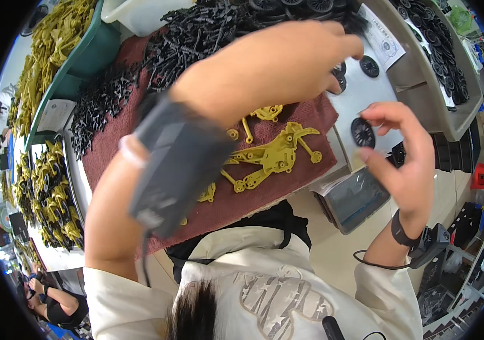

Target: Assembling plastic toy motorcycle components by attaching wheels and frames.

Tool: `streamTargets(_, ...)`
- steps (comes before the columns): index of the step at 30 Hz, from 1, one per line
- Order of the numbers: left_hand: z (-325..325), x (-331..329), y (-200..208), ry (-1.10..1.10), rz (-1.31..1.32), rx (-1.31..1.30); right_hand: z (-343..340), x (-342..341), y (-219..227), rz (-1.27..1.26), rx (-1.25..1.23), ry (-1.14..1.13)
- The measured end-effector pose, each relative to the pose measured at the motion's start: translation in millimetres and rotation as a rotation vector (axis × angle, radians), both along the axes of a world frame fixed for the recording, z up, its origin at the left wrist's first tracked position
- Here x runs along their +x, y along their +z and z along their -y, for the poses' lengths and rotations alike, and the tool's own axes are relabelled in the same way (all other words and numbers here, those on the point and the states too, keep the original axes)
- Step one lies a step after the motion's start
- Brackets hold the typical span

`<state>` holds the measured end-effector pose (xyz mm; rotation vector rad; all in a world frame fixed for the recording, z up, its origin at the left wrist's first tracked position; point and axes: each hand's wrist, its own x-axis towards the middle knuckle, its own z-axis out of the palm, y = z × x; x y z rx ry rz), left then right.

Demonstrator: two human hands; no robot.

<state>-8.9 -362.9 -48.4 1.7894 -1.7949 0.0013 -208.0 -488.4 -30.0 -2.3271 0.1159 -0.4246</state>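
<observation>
3 o'clock: right hand pinches black wheel rim-wise, thumb against fingers, likely keeping its face clear | 1 o'clock: left hand near loose wheel, cannot tell if fingers pinch

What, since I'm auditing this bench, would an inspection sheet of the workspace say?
Surface: maroon cloth, partly covered by parts.
Job's things: black wheel in the right hand; yellow frame lying on the cloth.
Clutter: black parts heaped beyond; green bin of yellow parts at left, grey bin at right.
Hands: right hand pinches the wheel; left hand is near loose wheels, its grip unclear.
Cables: black cable looped by the right wristband; another cable below the left forearm's device.
Surroundings: another person at lower left; red container at right.
</observation>
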Motion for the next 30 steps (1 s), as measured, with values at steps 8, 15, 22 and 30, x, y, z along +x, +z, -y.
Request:
streamTargets(8,-137,-54,41,0.329,-0.175,0.151,-31,6,-21,-0.045,-0.001,0.185)
streamTargets(15,-188,-107,17,0.611,-0.289,0.265,-47,7,-20,-0.050,-0.165,0.157)
streamTargets(22,-183,-111,15,0.677,-0.185,0.227,-42,6,-13,-0.105,-0.306,0.077)
streamTargets(30,-142,-120,2,0.520,-0.266,-0.050,-48,6,-16,-0.099,-0.300,0.074)
